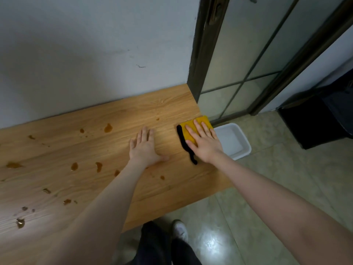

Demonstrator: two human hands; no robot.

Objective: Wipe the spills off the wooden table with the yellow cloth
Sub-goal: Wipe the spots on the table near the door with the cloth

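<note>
The wooden table (172, 111) stands against a grey wall. Several brown spills dot its left and middle parts, such as one drop (108, 128) near the back and another (98, 166) nearer the front. A yellow cloth (191, 127) with a black edge lies at the table's right end. My right hand (204, 143) rests flat on the cloth, fingers spread, pressing it down. Palm down on bare wood to the left of the cloth lies my left hand (145, 148), holding nothing.
A white plastic basin (246, 150) sits on the tiled floor just past the table's right edge. A dark-framed glass door (238, 54) stands behind it, and a black bin (315, 119) is at the right. My legs and one shoe (180, 229) are below the table's front edge.
</note>
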